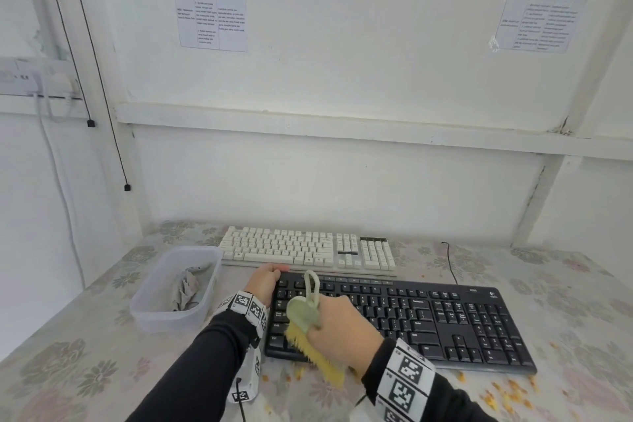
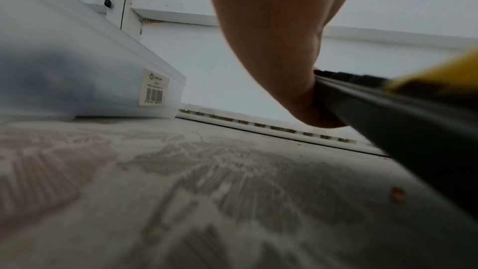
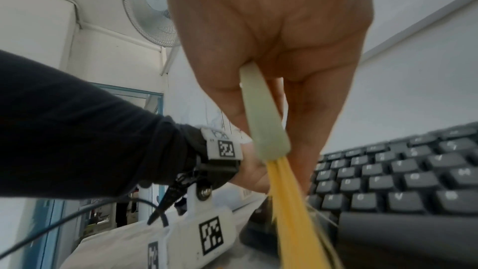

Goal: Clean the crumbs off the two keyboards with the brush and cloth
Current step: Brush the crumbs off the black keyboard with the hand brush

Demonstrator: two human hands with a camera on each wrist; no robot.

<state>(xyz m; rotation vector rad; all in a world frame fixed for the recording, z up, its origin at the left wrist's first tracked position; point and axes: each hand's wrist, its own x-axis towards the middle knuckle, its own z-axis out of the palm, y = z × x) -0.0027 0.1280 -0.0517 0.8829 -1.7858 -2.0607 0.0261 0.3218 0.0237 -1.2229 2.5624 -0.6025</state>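
While the left hand (image 1: pixel 263 279) grips the black keyboard's (image 1: pixel 428 315) far-left corner, this keyboard lies left-right. Right hand (image 1: pixel 337 320) holds the brush (image 1: pixel 310 325), bristles pointing down-near.

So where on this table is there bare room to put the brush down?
Bare floral tablecloth lies in front of the plastic tub, left of the left hand. Crumbs litter the strip before the black keyboard; the white keyboard fills the back.

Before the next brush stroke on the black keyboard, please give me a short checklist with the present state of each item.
1. Right hand has a firm grip on the brush: ok.
2. Left hand steadies the black keyboard at its far left corner: ok.
3. Bristles over the keys: not ok, they hang past the front edge.
4. Crumbs cleared from the table: not ok.
5. Cloth ready in the container: ok.
6. White keyboard crumb-free: cannot tell.
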